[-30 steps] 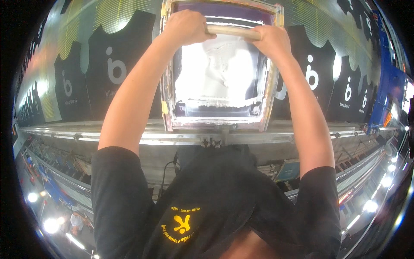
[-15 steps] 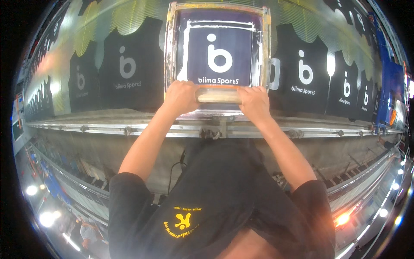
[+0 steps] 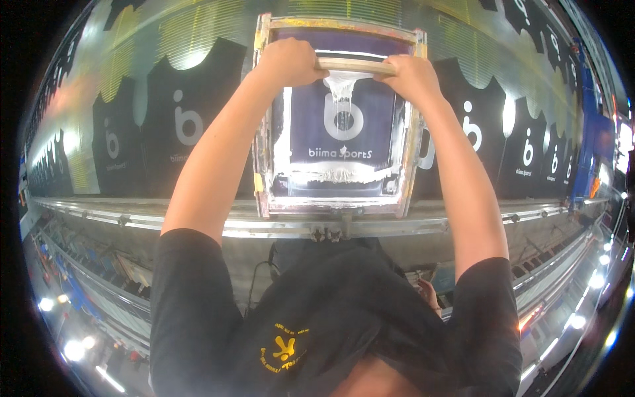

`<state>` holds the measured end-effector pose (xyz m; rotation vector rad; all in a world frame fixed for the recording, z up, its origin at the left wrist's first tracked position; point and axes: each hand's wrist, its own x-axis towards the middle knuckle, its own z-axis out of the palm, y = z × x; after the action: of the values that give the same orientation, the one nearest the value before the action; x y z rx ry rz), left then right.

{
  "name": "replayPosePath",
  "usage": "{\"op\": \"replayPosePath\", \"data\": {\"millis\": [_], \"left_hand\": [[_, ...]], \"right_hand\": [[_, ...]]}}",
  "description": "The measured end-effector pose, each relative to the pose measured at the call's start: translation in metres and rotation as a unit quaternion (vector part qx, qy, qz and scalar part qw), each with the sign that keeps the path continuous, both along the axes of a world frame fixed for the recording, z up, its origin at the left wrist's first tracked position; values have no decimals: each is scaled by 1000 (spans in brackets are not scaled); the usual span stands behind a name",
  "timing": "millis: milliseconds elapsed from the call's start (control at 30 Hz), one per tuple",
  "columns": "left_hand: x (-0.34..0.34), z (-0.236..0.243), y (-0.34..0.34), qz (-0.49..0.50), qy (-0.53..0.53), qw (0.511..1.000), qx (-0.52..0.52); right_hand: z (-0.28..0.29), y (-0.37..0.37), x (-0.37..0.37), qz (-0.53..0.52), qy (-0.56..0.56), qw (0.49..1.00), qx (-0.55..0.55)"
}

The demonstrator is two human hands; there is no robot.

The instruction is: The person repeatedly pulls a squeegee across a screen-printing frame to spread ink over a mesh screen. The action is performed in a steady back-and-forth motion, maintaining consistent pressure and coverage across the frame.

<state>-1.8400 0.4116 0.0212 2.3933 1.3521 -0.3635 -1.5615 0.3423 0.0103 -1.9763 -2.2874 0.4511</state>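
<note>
My left hand (image 3: 291, 63) and my right hand (image 3: 411, 79) grip the two ends of a wooden-handled squeegee (image 3: 356, 65). It lies across the far part of a printing screen frame (image 3: 261, 165), whose edges are stained and taped. White ink (image 3: 342, 86) hangs in a thick streak from the squeegee over the dark mesh. A pale round logo with lettering (image 3: 344, 119) shows in the mesh below it. Another band of white ink (image 3: 344, 174) lies along the near side. The squeegee's blade is hidden.
Black garment pieces (image 3: 198, 92) with white prints lie left of the frame, and more black pieces (image 3: 479, 96) lie on the right. A metal rail (image 3: 278, 228) runs along the table's near edge. Part of another person's hand (image 3: 430, 294) shows below, beside my right sleeve.
Both hands have carried the squeegee from the near end of the screen to its far end. A streak of white ink now trails from it, and a white band lies at the near side.
</note>
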Motion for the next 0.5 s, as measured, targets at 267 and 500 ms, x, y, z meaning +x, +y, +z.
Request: {"op": "replayPosePath", "data": {"millis": [267,500], "left_hand": [[-4,-9,-38,7,-16,1000,7],[-38,-10,-214,-14,-27,999,-33]], "right_hand": [[-19,-36,-14,-1,-30,1000,7],[-32,-225,-31,35,32,998,36]]}}
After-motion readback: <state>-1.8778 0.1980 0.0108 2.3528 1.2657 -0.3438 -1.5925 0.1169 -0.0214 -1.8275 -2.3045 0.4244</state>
